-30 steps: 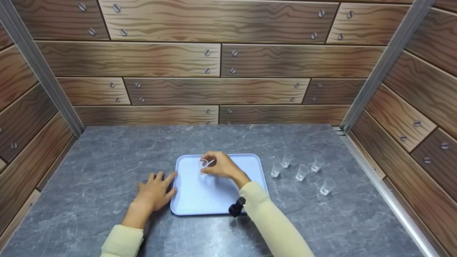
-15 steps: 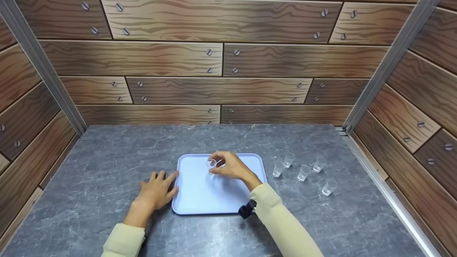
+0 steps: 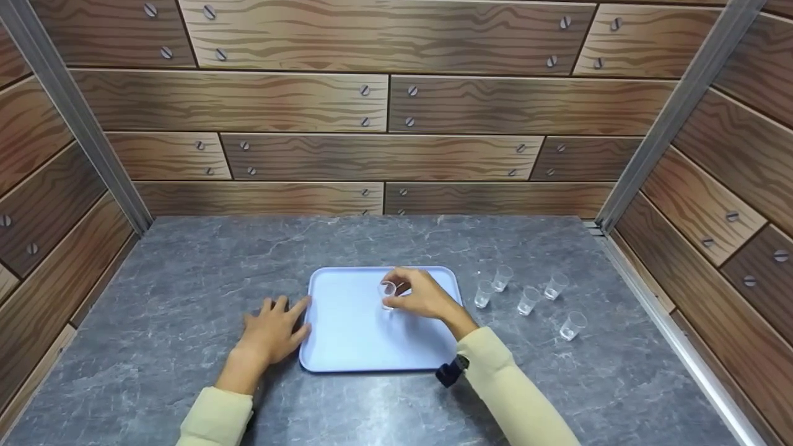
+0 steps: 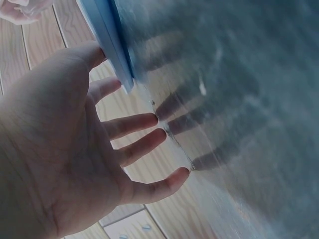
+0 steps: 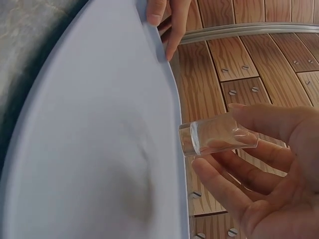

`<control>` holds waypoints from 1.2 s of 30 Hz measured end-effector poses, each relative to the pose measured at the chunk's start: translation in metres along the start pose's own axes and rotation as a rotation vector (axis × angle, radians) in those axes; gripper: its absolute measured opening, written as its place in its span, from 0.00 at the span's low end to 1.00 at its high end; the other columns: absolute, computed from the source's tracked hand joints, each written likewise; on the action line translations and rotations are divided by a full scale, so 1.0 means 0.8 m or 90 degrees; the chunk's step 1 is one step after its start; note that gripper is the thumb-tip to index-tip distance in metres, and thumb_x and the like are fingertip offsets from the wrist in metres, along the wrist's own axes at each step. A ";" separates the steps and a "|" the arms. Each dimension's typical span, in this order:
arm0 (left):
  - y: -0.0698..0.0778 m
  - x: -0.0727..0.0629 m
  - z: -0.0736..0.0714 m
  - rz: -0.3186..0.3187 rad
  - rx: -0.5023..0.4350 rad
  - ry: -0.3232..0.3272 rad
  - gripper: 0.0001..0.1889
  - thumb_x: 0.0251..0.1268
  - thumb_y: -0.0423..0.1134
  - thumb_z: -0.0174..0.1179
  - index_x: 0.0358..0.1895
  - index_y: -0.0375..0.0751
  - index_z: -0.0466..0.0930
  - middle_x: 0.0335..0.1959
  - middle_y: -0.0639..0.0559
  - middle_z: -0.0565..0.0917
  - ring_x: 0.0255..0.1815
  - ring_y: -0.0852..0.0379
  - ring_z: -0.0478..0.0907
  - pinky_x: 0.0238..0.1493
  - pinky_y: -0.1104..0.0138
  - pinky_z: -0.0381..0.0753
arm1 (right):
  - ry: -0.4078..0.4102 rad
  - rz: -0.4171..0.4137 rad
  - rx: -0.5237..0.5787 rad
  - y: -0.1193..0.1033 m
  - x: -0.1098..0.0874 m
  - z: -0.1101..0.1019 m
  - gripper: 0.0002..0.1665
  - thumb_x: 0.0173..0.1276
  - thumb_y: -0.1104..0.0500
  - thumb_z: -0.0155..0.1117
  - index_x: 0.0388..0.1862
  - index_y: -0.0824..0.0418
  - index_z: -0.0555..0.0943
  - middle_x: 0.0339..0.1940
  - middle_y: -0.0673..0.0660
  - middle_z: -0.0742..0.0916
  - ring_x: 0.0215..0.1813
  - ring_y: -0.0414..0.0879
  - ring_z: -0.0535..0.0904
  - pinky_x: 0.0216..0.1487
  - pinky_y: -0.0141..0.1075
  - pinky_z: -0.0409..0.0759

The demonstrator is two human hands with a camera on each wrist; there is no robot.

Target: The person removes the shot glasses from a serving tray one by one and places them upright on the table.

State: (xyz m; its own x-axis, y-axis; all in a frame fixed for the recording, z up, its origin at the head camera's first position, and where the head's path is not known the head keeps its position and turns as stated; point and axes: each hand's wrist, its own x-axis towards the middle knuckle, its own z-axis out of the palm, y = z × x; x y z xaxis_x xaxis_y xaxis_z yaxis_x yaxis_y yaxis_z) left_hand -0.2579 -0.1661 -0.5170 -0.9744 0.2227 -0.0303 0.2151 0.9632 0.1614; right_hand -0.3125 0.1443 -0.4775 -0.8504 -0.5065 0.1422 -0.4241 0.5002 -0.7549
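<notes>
A clear shot glass [image 5: 214,134] is pinched between the thumb and fingers of my right hand [image 3: 421,292], its thick base toward the tray. In the head view the glass is over the right-of-centre part of a pale blue tray [image 3: 347,347]. My left hand [image 3: 271,329] lies at the tray's left edge with fingers spread, thumb and index fingertips touching the rim. In the left wrist view the other fingertips [image 4: 158,118] rest on the grey table, and the tray's edge [image 4: 112,45] shows beside the thumb.
Several more clear shot glasses stand upright on the table [image 3: 204,266] right of the tray, among them a near one [image 3: 573,326] and a back one [image 3: 502,278]. Wood-patterned walls [image 3: 297,105] enclose the back and sides, with a metal rail [image 3: 675,347] along the right edge.
My right hand has moved to the right across the tray, carrying the shot glass with it. The left hand stays at the tray's left edge.
</notes>
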 end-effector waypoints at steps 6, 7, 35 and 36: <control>0.000 -0.001 -0.001 0.000 -0.008 0.004 0.29 0.78 0.54 0.53 0.78 0.53 0.66 0.69 0.33 0.74 0.69 0.29 0.69 0.55 0.24 0.71 | 0.012 0.002 0.002 0.007 -0.016 -0.008 0.18 0.63 0.62 0.74 0.51 0.67 0.85 0.42 0.63 0.90 0.46 0.53 0.87 0.54 0.54 0.84; 0.000 -0.001 -0.001 0.000 -0.008 0.005 0.29 0.78 0.54 0.53 0.78 0.53 0.67 0.69 0.33 0.74 0.69 0.29 0.69 0.55 0.24 0.71 | 0.015 0.002 0.005 0.008 -0.019 -0.010 0.19 0.63 0.62 0.74 0.51 0.67 0.85 0.42 0.63 0.90 0.46 0.53 0.87 0.54 0.54 0.84; 0.001 0.000 -0.003 0.000 -0.004 -0.007 0.30 0.78 0.55 0.53 0.78 0.54 0.66 0.70 0.33 0.73 0.71 0.28 0.68 0.55 0.23 0.70 | 0.074 0.032 0.054 0.038 -0.101 -0.050 0.20 0.63 0.63 0.76 0.52 0.68 0.84 0.46 0.65 0.87 0.51 0.57 0.85 0.56 0.50 0.86; 0.001 0.000 -0.003 0.000 -0.003 -0.006 0.30 0.78 0.55 0.53 0.78 0.54 0.66 0.69 0.33 0.73 0.71 0.28 0.68 0.55 0.23 0.70 | 0.075 0.034 0.055 0.038 -0.104 -0.051 0.20 0.63 0.63 0.76 0.53 0.68 0.84 0.46 0.65 0.87 0.51 0.57 0.85 0.56 0.50 0.86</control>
State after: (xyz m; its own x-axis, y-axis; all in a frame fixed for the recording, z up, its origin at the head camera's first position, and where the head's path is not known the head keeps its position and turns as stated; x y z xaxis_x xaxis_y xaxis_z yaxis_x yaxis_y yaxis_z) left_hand -0.2580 -0.1659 -0.5145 -0.9738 0.2240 -0.0395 0.2147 0.9625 0.1658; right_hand -0.2675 0.2305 -0.4861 -0.9037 -0.3927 0.1706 -0.3536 0.4597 -0.8146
